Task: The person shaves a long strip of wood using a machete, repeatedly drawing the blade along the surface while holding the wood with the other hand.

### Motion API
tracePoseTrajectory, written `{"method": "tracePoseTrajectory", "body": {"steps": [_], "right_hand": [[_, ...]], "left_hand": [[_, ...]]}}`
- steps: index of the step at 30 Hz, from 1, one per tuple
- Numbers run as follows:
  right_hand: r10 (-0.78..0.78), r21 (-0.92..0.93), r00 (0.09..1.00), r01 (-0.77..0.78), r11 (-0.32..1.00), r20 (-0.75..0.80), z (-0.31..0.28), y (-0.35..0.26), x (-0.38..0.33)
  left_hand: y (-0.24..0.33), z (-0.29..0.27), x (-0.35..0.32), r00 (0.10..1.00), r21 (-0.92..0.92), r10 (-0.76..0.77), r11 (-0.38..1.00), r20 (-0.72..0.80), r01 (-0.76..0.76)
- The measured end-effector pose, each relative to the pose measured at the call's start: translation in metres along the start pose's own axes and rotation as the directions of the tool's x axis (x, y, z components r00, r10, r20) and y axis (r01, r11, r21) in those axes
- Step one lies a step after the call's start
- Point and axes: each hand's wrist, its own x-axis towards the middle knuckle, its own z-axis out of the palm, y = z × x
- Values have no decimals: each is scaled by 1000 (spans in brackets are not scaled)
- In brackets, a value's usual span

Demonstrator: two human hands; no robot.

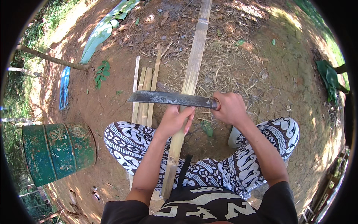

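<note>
A long split bamboo slat (193,71) runs from my lap away over the dirt ground. My left hand (175,120) grips this slat just below a dark machete blade (167,98). The blade lies crosswise over the slat, pointing left. My right hand (229,108) is closed around the machete's handle at the right end. My knees in black-and-white patterned trousers (130,143) frame the slat on both sides.
Several thin bamboo strips (145,93) lie on the ground left of the slat. A rusty green metal drum (56,151) lies on its side at the lower left. Banana leaves (104,30) lie at the upper left, and green leaves (328,78) at the right.
</note>
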Motion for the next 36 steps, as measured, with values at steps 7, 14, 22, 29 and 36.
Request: {"method": "tracePoseTrajectory", "body": {"steps": [7, 14, 22, 29, 36], "right_hand": [[-42, -93, 999, 44, 995, 23, 10, 12, 6], [-108, -148, 994, 103, 984, -25, 23, 40, 17], [-104, -156, 987, 85, 984, -119, 22, 63, 30], [648, 89, 649, -676, 731, -399, -45, 132, 57], [398, 244, 882, -341, 908, -250, -18, 57, 23]], "left_hand": [[-4, 4, -5, 1000, 85, -26, 996, 15, 25], [-11, 9, 3, 999, 136, -46, 990, -6, 46], [-4, 9, 11, 999, 153, -47, 987, 14, 44], [-8, 9, -21, 994, 28, -78, 997, 75, 76], [-8, -1, 4, 999, -75, 20, 997, 47, -16]]}}
